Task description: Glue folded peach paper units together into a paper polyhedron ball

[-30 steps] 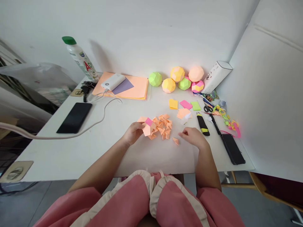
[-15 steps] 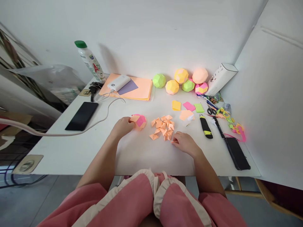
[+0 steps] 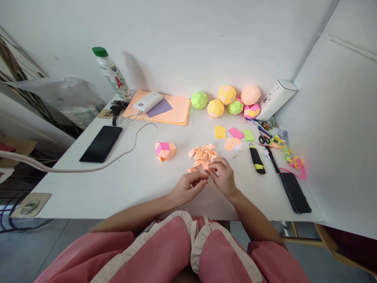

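My right hand (image 3: 222, 177) pinches a small folded peach paper piece (image 3: 206, 172) at the near edge of a pile of similar folded paper pieces (image 3: 202, 154). Beside it, my left hand (image 3: 188, 188) has its fingers curved and slightly apart, the tips close to that piece; nothing shows in its grip. A partly built paper ball (image 3: 165, 151), peach with a pink face, sits on the table to the left of the pile, touched by neither hand.
Finished paper balls (image 3: 226, 95) rest along the wall. Sticky-note sheets (image 3: 235, 133), a utility knife (image 3: 257, 159), scissors (image 3: 264, 139) and a black case (image 3: 294, 192) lie at right. A phone (image 3: 101, 144), white cable (image 3: 129, 149), power bank (image 3: 148, 102) and bottle (image 3: 113, 74) are at left.
My left hand has let go of the partly built ball, which now sits turned on the table, and moved right beside my right hand. My right hand has shifted slightly left with the paper piece.
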`<state>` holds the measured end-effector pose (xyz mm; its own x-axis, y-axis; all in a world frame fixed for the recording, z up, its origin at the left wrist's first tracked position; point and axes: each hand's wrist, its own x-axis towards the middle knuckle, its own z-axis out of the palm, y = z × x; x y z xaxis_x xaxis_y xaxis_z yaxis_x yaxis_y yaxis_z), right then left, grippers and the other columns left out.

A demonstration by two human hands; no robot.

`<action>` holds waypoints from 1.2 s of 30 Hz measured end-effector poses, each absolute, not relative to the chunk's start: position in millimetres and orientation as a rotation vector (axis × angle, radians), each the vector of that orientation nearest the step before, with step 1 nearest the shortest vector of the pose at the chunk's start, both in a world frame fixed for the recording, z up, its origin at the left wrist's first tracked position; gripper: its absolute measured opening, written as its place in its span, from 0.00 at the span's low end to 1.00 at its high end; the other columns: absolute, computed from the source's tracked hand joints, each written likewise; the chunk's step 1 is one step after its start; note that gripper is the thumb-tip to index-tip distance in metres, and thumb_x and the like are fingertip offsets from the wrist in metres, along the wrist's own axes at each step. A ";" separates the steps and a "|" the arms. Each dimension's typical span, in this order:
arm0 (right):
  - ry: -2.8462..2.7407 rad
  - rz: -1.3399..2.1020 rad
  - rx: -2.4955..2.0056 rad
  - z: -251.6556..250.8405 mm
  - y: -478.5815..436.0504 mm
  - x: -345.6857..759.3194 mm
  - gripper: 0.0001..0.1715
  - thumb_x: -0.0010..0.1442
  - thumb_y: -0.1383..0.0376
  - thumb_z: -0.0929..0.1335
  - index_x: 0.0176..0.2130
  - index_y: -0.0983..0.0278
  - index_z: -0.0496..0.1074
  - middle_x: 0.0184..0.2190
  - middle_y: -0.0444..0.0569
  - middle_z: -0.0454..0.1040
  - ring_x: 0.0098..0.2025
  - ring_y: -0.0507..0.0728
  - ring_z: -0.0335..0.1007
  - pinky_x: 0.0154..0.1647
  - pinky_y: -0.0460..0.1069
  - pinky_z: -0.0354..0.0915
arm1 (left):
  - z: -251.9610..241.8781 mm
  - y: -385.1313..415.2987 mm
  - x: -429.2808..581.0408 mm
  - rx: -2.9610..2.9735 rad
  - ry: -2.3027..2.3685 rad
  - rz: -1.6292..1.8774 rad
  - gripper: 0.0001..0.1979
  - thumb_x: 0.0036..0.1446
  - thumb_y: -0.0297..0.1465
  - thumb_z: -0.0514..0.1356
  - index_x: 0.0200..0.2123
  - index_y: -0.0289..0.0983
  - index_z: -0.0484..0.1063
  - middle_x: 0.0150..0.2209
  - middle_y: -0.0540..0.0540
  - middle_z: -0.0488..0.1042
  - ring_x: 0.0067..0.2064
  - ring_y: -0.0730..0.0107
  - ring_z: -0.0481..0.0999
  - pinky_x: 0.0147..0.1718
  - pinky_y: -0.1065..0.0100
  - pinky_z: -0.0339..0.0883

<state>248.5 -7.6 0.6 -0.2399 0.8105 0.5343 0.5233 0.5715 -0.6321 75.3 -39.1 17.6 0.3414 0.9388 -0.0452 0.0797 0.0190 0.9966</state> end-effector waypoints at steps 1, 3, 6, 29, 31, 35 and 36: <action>-1.924 0.392 -1.051 -1.4 -8.6 246.5 0.04 0.58 0.69 0.67 0.31 0.60 0.69 0.35 0.49 0.67 0.36 0.55 0.69 0.33 0.50 0.69 | 14.3 -41.1 78.6 1.326 1.003 0.852 0.10 0.53 0.36 0.59 0.34 0.38 0.76 0.32 0.44 0.75 0.28 0.69 0.68 0.28 0.67 0.62; -1.932 0.383 -1.027 -4.3 -10.1 243.8 0.07 0.58 0.71 0.65 0.31 0.60 0.70 0.35 0.49 0.67 0.38 0.55 0.70 0.35 0.51 0.70 | 8.1 -40.6 80.2 1.205 0.985 0.775 0.14 0.55 0.41 0.58 0.32 0.37 0.76 0.25 0.47 0.72 0.25 0.71 0.66 0.25 0.68 0.61; -1.924 0.413 -1.040 -5.5 -11.2 241.9 0.09 0.58 0.71 0.64 0.29 0.59 0.70 0.35 0.49 0.68 0.38 0.55 0.70 0.37 0.51 0.71 | 3.6 -34.4 76.7 1.100 1.001 0.773 0.18 0.56 0.44 0.56 0.27 0.36 0.74 0.21 0.49 0.67 0.23 0.72 0.65 0.24 0.69 0.61; -1.465 0.398 -1.222 17.2 4.1 274.8 0.09 0.57 0.68 0.62 0.29 0.60 0.70 0.32 0.49 0.73 0.38 0.57 0.73 0.42 0.55 0.70 | 9.3 -22.3 67.1 0.852 1.003 0.951 0.11 0.48 0.37 0.65 0.27 0.34 0.72 0.14 0.49 0.71 0.15 0.74 0.64 0.15 0.70 0.56; -1.158 0.318 -1.381 13.8 16.2 289.8 0.07 0.56 0.66 0.61 0.33 0.61 0.67 0.33 0.49 0.71 0.37 0.56 0.72 0.40 0.54 0.70 | 8.9 -22.9 67.8 0.826 0.986 0.939 0.11 0.46 0.37 0.66 0.26 0.34 0.72 0.15 0.49 0.72 0.14 0.73 0.65 0.13 0.70 0.56; -1.039 0.488 -1.540 -1.7 37.3 308.3 0.22 0.48 0.67 0.63 0.46 0.63 0.64 0.47 0.53 0.69 0.50 0.58 0.68 0.48 0.54 0.67 | 11.6 -22.3 69.9 0.705 0.937 0.924 0.12 0.44 0.35 0.69 0.24 0.34 0.70 0.28 0.41 0.80 0.25 0.66 0.77 0.18 0.70 0.64; -1.082 0.561 -1.571 -6.0 40.0 308.9 0.26 0.47 0.68 0.64 0.48 0.63 0.62 0.50 0.54 0.67 0.52 0.58 0.66 0.51 0.54 0.66 | 11.7 -21.5 70.1 0.668 0.924 0.910 0.12 0.43 0.34 0.69 0.24 0.34 0.70 0.29 0.40 0.80 0.28 0.65 0.78 0.20 0.70 0.66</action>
<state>308.9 40.0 -6.0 0.4716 0.8624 0.1840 0.3466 0.0106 -0.9380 70.1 -21.5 11.7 0.2979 0.8776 -0.3757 -0.3627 0.4681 0.8058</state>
